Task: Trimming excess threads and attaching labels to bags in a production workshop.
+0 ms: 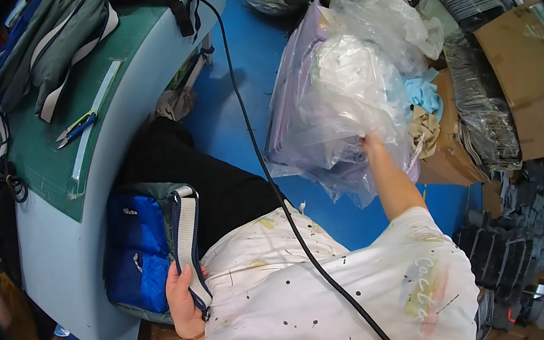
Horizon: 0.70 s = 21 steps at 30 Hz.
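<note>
A blue and grey fabric bag (pixel 134 255) rests at my left side, against the table's curved edge. My left hand (pixel 184 296) is closed round its edge at the lower end of a white and navy webbing strap (pixel 187 231). Out to the right, my right hand (pixel 372 144) reaches into a heap of clear plastic bags (pixel 351 92). Its fingers are partly hidden in the film and look pinched on it. Under the plastic stands a stack of light purple sheets or panels (pixel 286 93).
A green-topped table (pixel 46 157) curves along the left, bearing thread snips (pixel 79 128) and grey straps or fabric pieces (pixel 60 50). A black cable (pixel 245 115) hangs across my front. Cardboard boxes (pixel 523 57) and stacked dark pieces (pixel 508 236) fill the right side. The floor (pixel 213 106) is blue.
</note>
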Each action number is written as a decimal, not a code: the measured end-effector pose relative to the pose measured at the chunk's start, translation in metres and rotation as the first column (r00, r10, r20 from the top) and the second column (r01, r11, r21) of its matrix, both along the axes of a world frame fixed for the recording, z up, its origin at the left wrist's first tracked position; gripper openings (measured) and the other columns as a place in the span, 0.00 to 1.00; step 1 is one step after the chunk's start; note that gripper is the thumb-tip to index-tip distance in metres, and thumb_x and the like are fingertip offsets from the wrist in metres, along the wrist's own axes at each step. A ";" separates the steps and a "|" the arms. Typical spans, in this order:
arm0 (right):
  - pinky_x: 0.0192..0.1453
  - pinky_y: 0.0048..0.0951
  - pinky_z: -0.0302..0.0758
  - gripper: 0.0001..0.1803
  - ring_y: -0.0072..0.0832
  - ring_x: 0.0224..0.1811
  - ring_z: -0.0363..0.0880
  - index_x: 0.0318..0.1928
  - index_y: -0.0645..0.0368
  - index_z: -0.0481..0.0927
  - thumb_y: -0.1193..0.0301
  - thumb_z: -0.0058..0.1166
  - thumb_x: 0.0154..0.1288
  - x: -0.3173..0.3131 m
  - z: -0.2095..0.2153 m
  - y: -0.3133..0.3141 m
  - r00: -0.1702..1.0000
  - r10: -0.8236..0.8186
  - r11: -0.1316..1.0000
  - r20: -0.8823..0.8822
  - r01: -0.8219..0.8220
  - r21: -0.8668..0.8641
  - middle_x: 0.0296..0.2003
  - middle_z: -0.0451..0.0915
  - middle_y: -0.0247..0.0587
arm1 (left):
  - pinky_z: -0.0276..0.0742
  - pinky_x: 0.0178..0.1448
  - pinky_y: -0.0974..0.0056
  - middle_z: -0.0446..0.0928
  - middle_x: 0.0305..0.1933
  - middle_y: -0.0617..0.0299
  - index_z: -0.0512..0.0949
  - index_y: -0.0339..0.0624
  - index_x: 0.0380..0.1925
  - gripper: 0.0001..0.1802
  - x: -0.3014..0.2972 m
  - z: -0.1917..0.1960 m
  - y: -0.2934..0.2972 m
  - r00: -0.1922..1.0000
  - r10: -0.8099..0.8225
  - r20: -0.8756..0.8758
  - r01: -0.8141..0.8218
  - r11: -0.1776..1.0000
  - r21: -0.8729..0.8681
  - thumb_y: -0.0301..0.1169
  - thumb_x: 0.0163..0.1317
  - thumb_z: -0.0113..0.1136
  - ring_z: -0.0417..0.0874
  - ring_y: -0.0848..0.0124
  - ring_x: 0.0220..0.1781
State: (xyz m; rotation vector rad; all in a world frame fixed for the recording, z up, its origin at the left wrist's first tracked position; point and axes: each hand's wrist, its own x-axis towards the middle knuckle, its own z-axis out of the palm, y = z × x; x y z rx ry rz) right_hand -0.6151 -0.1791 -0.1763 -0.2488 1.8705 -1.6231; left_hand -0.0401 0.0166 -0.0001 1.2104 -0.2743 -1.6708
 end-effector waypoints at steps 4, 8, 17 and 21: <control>0.36 0.27 0.75 0.13 0.28 0.35 0.76 0.43 0.59 0.76 0.64 0.52 0.64 -0.058 -0.025 -0.033 0.964 0.185 0.981 -0.191 -0.193 -0.024 0.38 0.77 0.40 | 0.75 0.45 0.66 0.77 0.36 0.56 0.72 0.35 0.47 0.13 -0.001 0.002 0.000 1.000 -0.007 0.024 0.006 0.999 0.043 0.28 0.65 0.51 0.78 0.70 0.36; 0.37 0.27 0.76 0.14 0.30 0.36 0.76 0.45 0.59 0.75 0.64 0.52 0.64 -0.057 -0.063 -0.067 0.810 0.380 0.904 -0.447 -0.427 -0.004 0.39 0.77 0.41 | 0.76 0.45 0.67 0.78 0.34 0.59 0.73 0.36 0.45 0.11 -0.004 0.003 -0.005 1.000 0.010 0.022 -0.011 0.998 0.058 0.28 0.64 0.53 0.79 0.72 0.35; 0.37 0.27 0.75 0.13 0.30 0.35 0.76 0.45 0.59 0.74 0.64 0.51 0.65 -0.068 -0.066 -0.070 0.758 0.444 0.885 -0.478 -0.454 0.103 0.38 0.76 0.41 | 0.75 0.44 0.68 0.79 0.34 0.58 0.74 0.35 0.43 0.10 -0.002 0.005 -0.008 1.000 -0.002 0.027 0.000 0.997 0.081 0.28 0.64 0.53 0.79 0.72 0.35; 0.36 0.27 0.75 0.13 0.30 0.34 0.76 0.44 0.59 0.74 0.64 0.50 0.65 -0.061 -0.047 -0.041 0.841 0.376 0.927 -0.390 -0.345 0.148 0.37 0.76 0.41 | 0.76 0.43 0.68 0.79 0.33 0.57 0.74 0.35 0.43 0.10 -0.002 0.004 -0.010 0.999 -0.034 0.012 0.033 0.997 0.073 0.28 0.65 0.52 0.80 0.71 0.34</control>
